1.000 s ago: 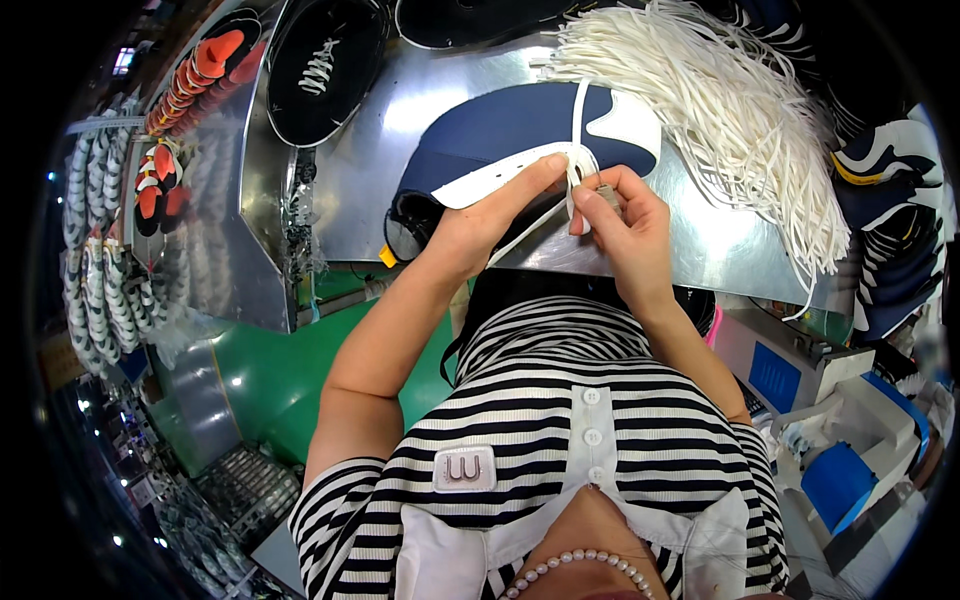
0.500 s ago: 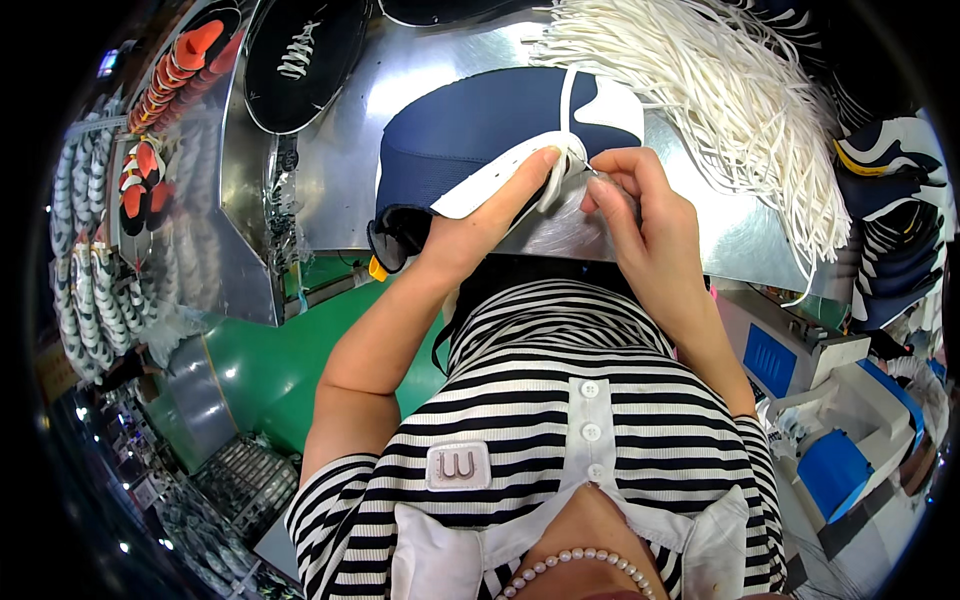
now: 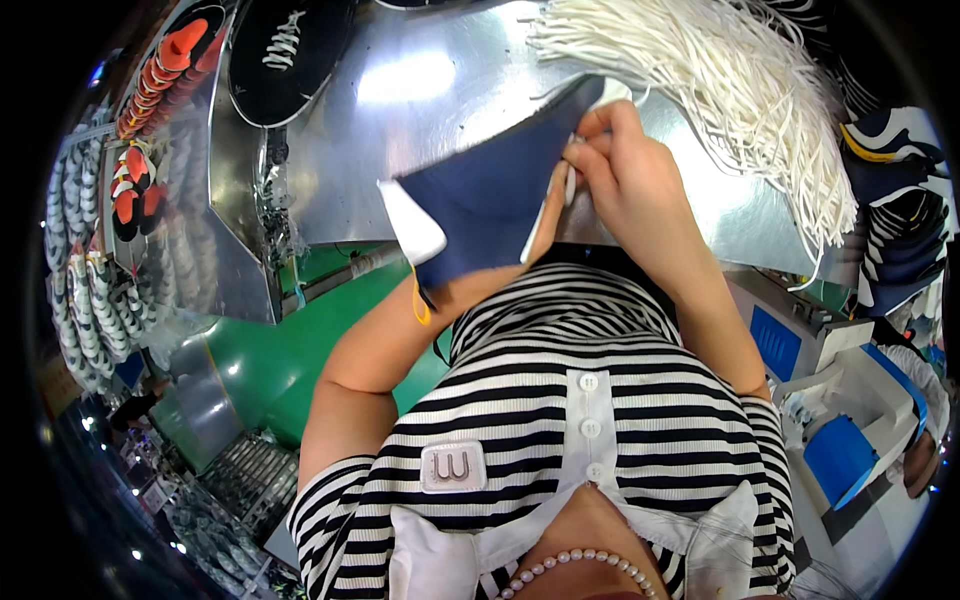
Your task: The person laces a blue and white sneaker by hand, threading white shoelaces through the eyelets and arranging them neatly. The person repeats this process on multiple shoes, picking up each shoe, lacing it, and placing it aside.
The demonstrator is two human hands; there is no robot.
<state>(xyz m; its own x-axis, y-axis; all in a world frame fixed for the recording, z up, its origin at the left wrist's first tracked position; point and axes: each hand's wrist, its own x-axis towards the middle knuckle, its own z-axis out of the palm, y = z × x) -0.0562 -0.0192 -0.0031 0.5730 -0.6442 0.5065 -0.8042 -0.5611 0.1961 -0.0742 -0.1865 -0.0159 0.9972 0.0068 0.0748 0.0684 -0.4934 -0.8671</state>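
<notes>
A navy shoe upper (image 3: 490,180) with white overlays and a yellow heel loop (image 3: 421,308) is tilted up above the metal table, its outer side facing me. My left hand (image 3: 547,225) is closed on it from the near side; the thumb shows along the edge, and the other fingers are hidden behind the upper. At the upper's right edge, my right hand (image 3: 628,165) pinches with thumb and forefinger. A short piece of white shoelace (image 3: 570,186) shows just below those fingertips; the exact pinch point is partly hidden.
A big pile of white laces (image 3: 700,100) covers the table's (image 3: 400,125) back right. Black laced uppers (image 3: 285,60) lie back left. Navy-and-white uppers (image 3: 895,200) are stacked at the right, above a grey and blue machine (image 3: 840,460). Orange-and-black shoe parts (image 3: 135,185) stand left.
The upper has been turned and tipped up, so its heel loop now hangs nearer my left forearm. My left hand went behind it; my right hand moved slightly up and left to its edge.
</notes>
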